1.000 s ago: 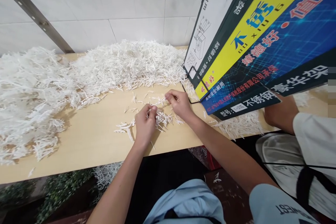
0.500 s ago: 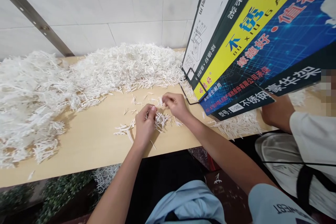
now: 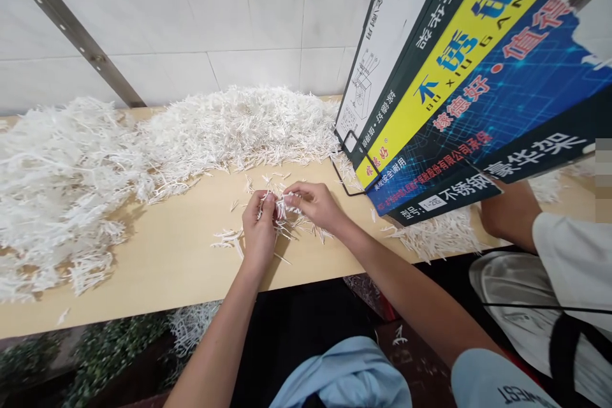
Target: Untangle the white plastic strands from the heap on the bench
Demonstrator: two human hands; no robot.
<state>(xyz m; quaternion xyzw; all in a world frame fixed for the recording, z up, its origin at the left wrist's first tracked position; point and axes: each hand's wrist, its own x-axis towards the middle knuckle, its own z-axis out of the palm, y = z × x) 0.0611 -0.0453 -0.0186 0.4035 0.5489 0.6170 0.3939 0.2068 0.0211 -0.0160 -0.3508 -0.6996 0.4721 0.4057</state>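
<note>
My left hand (image 3: 259, 224) is closed around some small white branched plastic pieces (image 3: 281, 209), thumb on top. Close against it, my right hand (image 3: 313, 205) pinches at the same white pieces with thumb and fingers. Loose white sticks (image 3: 228, 240) lie on the wooden tabletop (image 3: 172, 255) below and around both hands. A large heap of the same white pieces (image 3: 248, 124) runs along the wall behind, and a taller heap (image 3: 52, 172) spreads at the left. Exactly how the pieces sit inside my fingers is hidden.
A printed cardboard box (image 3: 459, 89) stands right of my hands, a black wire frame (image 3: 351, 166) at its lower corner. Behind it a co-worker's arm (image 3: 509, 213) shows beside more white pieces (image 3: 435, 233). A metal bracket (image 3: 81, 41) is on the wall. Green foliage (image 3: 119, 347) lies below the table.
My right hand has come down and left, meeting my left hand at the white pieces. My left hand has shifted slightly left. The view has moved a little.
</note>
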